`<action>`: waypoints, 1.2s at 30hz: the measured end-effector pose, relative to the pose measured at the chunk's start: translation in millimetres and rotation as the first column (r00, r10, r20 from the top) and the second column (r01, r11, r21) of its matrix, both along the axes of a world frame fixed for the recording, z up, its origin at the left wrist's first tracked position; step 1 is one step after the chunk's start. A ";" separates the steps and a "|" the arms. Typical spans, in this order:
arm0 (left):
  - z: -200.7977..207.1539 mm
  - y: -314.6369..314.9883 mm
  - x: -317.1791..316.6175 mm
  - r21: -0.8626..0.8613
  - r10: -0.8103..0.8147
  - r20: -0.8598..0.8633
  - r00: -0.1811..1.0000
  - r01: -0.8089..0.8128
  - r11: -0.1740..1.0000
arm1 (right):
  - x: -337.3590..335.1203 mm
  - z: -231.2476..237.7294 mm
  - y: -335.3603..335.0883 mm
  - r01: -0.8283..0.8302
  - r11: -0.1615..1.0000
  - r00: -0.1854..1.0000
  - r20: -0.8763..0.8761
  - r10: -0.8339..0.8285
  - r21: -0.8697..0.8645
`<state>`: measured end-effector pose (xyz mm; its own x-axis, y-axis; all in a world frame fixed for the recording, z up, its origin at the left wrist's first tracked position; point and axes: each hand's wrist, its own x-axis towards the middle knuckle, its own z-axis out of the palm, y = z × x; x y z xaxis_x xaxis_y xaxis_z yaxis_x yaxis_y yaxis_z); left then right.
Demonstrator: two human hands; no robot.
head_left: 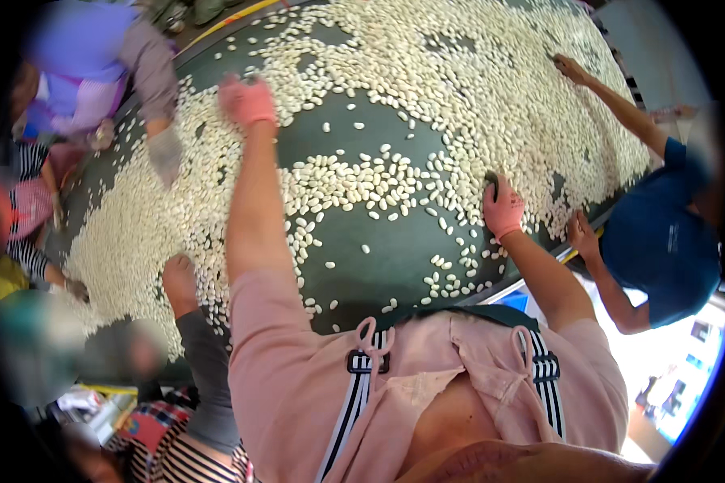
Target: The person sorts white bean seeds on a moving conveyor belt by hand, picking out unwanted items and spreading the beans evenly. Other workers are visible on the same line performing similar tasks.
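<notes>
Many white oval pieces that look like silkworm cocoons (342, 183) lie spread over a dark green surface (362, 258). My left hand (248, 101), in a pink glove, reaches far forward among the cocoons at the upper left of centre. Motion smears its fingers, so its grip is unclear. My right hand (503, 211), also in a pink glove with dark finger parts, rests low at the right edge of the thick spread. Its fingers curve with a gap beside them, and no cocoon shows in them.
At the left, a co-worker's gloved hand (165, 157) hangs over the cocoons, and another person's hand (180, 278) sits near my left forearm. A person in a blue shirt (660, 249) works at the right with both hands out. The table's raised edge (499, 286) runs before me.
</notes>
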<state>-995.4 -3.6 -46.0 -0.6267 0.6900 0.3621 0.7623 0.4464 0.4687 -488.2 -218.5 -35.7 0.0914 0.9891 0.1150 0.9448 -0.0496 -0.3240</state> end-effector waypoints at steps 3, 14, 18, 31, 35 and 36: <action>3.3 -2.0 -27.8 -0.241 0.394 0.044 0.918 -0.373 0.896 | -1.1 3.6 2.7 -0.041 0.997 0.999 0.015 0.040 0.068; 9.9 64.1 240.6 0.439 -0.748 0.488 0.451 0.614 0.656 | 5.8 -3.7 1.4 0.006 0.999 1.000 -0.006 -0.005 0.052; 14.4 30.5 309.9 -0.235 -0.930 0.080 0.359 0.913 0.332 | -1.1 6.9 3.2 0.004 1.000 1.000 -0.006 -0.004 0.014; 44.1 -211.5 186.6 -0.049 -0.949 0.113 0.293 0.956 0.289 | 5.0 0.8 2.9 0.008 0.999 1.000 0.005 -0.008 0.042; 14.3 -178.8 48.6 0.200 -0.444 0.052 0.894 0.426 0.882 | 6.8 -5.4 -0.2 0.013 1.000 0.999 0.045 -0.014 0.021; 13.4 -183.4 22.4 0.007 -0.169 -0.153 0.974 0.172 0.985 | 6.7 -7.9 -2.0 0.019 1.000 0.998 0.060 -0.019 0.006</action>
<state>-973.0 -187.0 -32.6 -0.4373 0.7737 0.4584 0.8890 0.2952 0.3500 -481.4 -220.6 -43.6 0.1031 0.9866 0.1262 0.9615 -0.0663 -0.2667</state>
